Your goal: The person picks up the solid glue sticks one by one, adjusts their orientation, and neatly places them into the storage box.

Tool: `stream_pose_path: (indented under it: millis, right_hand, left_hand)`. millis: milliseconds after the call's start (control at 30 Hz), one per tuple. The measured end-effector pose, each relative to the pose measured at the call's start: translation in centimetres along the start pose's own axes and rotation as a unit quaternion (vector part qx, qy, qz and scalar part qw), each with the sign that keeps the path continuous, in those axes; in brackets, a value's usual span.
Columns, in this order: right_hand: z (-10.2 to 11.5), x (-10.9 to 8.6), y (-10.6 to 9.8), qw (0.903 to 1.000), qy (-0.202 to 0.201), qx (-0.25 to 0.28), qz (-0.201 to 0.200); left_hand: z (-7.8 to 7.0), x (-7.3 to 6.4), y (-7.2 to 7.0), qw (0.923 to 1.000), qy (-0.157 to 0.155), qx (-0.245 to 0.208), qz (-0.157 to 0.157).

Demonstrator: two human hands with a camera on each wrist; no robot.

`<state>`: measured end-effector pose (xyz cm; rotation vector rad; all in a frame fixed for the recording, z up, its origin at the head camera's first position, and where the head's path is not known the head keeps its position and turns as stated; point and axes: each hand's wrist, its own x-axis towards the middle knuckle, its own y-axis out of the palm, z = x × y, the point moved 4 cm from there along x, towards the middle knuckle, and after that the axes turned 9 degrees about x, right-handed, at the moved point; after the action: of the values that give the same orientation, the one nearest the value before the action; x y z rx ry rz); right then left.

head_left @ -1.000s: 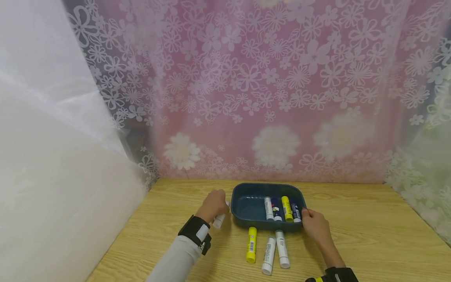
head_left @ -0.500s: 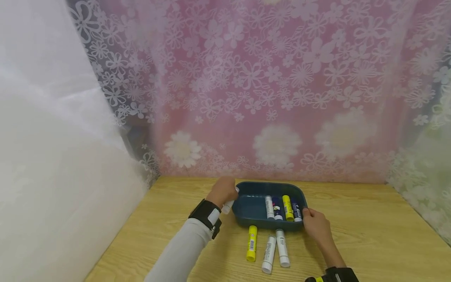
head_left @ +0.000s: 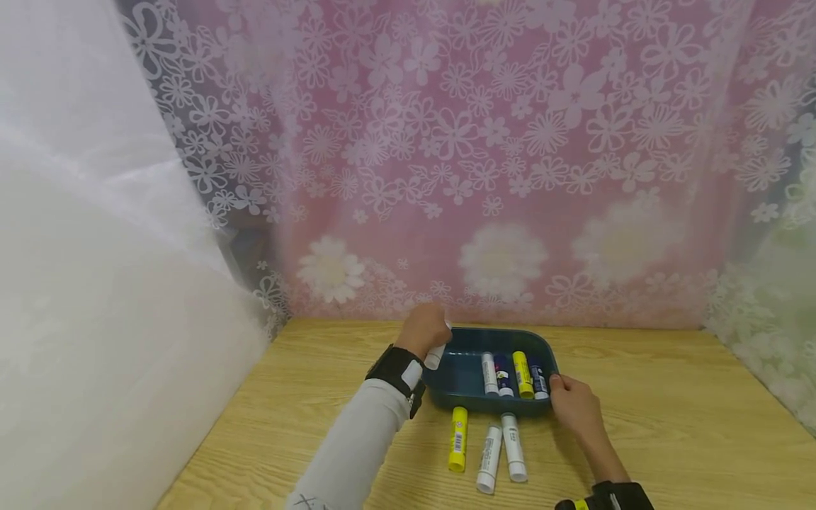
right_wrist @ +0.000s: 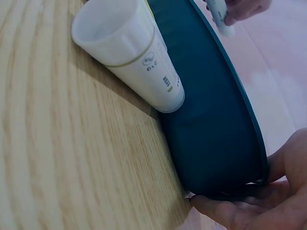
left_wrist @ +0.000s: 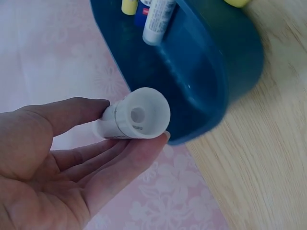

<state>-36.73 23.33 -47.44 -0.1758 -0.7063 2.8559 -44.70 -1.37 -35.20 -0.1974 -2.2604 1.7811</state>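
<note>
Between thumb and fingers, my left hand [head_left: 423, 330] pinches a white glue stick [left_wrist: 144, 115] over the left end of the dark blue tray [head_left: 459, 379]. One hollow end of that stick faces the left wrist camera. At the tray's right front corner, my right hand [head_left: 576, 405] grips the wall, thumb at the rim and fingers low on the outside. In the tray's right half lie a white glue stick [head_left: 489, 374], a dark blue one [head_left: 503, 377], a yellow one [head_left: 523, 374] and another dark blue one [head_left: 539, 382].
In front of the tray, a yellow glue stick [head_left: 457, 440] and two white ones, the left [head_left: 489, 459] and the right [head_left: 513, 448], lie on the wooden table [head_left: 676, 425]. A pink flowered curtain [head_left: 395, 177] hangs behind the table; white sheeting [head_left: 115, 297] is on the left.
My left hand has carried the white glue stick right and away from me, from beside the tray to over its left end. My right hand keeps its hold on the tray.
</note>
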Motion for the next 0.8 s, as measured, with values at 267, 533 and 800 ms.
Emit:
stream_pose_path:
  millis: [267,533,800]
  right_hand:
    - [-0.1,0.0,0.0,1.0,0.001,-0.002,-0.001]
    - [-0.3,0.2,-0.1,1.0,0.0,0.001,-0.003]
    - [0.0,-0.1,-0.1,0.9999,-0.009,0.003,-0.008]
  left_hand:
    - [-2.3,0.4,0.9,0.9993,-0.018,-0.027,-0.016]
    - [-3.1,0.9,2.4,0.998,-0.035,-0.037,-0.036]
    - [-3.3,0.5,4.1,0.9907,-0.042,-0.114,-0.061]
